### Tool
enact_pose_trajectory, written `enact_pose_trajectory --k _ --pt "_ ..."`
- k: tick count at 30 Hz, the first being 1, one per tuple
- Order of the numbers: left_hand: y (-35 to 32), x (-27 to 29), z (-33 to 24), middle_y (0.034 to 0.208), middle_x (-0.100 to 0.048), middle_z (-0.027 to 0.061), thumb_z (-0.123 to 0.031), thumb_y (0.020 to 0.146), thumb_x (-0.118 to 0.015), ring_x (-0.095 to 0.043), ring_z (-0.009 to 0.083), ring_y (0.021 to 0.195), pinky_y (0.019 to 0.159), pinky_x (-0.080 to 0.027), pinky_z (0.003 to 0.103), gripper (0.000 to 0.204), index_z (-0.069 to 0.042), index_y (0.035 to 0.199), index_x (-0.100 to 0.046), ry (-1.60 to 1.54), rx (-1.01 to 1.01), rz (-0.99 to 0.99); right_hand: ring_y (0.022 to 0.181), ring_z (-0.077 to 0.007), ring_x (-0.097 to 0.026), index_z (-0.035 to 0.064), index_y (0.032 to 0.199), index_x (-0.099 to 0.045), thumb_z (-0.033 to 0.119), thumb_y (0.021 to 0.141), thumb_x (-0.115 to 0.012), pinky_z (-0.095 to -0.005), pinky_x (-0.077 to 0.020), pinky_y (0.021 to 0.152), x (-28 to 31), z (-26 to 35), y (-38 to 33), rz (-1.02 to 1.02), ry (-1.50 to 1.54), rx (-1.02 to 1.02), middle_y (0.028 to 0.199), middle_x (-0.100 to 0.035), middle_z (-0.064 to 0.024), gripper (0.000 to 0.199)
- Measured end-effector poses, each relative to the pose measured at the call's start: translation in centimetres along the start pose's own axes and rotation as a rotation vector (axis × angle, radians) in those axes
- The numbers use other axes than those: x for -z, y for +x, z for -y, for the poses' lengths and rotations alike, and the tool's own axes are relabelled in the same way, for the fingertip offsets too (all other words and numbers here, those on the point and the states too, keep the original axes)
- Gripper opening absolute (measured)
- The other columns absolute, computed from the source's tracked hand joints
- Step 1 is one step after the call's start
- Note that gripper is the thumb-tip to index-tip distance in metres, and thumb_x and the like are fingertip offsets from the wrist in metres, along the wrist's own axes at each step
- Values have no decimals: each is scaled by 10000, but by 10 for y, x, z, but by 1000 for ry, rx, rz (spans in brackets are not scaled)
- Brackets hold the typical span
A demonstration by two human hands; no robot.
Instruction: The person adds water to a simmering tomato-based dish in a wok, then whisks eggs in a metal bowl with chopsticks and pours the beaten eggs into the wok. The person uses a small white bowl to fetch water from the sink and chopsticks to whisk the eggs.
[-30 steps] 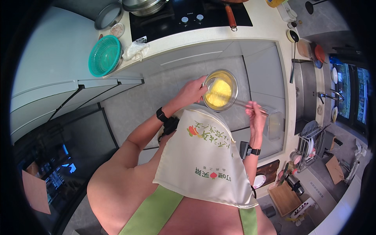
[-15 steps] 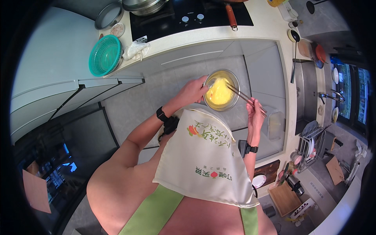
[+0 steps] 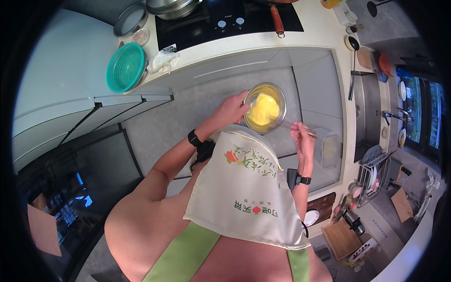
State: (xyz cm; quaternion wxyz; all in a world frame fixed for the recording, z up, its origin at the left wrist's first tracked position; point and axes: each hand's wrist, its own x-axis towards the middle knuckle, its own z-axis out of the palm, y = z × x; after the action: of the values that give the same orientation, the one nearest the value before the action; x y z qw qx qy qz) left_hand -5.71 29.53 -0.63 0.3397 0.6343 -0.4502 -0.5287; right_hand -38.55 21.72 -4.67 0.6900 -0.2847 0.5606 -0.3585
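My left hand grips the left rim of a metal bowl, held in the air over the floor. Inside the bowl lies yellow beaten egg, heaped toward the middle by its motion. A pair of chopsticks is in my right hand, just right of the bowl. Their front ends are smeared by motion, so where the tips are in the bowl is hard to make out. A cream apron with green straps covers my front.
Ahead is a counter with a black cooktop, a red-handled pan and a green basket. To the right are a sink, a ladle, a dish rack and a wooden cutting board.
My right hand has shifted slightly left with the chopsticks, which now blur. The egg's surface has changed shape. The left hand and bowl stay almost in place.
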Motion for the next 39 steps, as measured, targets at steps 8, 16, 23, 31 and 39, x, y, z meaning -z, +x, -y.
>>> enact_pose_trajectory --k 8,16,23,31,39 --pt "0 1 -1 659 -662 113 -155 988 -515 -641 194 507 556 -545 355 396 -41 1365 -558 58 -9 19 723 -172 -742 -85 1137 -702 158 1030 -663 -240 -629 664 -1 -3 -2 70 -115 -60 968 -763 -174 268" --pt "-1 -1 3 649 -656 119 -154 989 -513 -645 205 512 553 -540 359 400 -53 1373 -555 21 -11 -5 758 -172 -744 -84 1139 -700 153 1039 -643 -246 -624 684 4 -4 -1 -23 -6 98 996 -761 -175 264" --pt "-2 0 4 652 -651 113 -152 992 -505 -641 200 512 552 -541 356 422 -55 1401 -538 18 -23 10 774 -170 -749 -87 1137 -707 156 1042 -645 -243 -633 689 -1 -2 -1 -3 32 85 993 -765 -177 269" --pt "-2 0 4 677 -663 111 -161 994 -516 -642 193 518 557 -548 352 430 -39 1406 -532 11 8 13 736 -167 -740 -93 1130 -706 156 1029 -662 -244 -626 671 -5 -3 -1 -25 88 156 966 -764 -183 272" --pt "-4 -1 2 688 -668 112 -164 991 -525 -647 190 526 559 -547 353 439 -36 1412 -532 4 0 19 718 -164 -736 -87 1120 -711 149 1026 -662 -247 -619 658 -4 1 -6 -45 -1 68 938 -765 -172 258"
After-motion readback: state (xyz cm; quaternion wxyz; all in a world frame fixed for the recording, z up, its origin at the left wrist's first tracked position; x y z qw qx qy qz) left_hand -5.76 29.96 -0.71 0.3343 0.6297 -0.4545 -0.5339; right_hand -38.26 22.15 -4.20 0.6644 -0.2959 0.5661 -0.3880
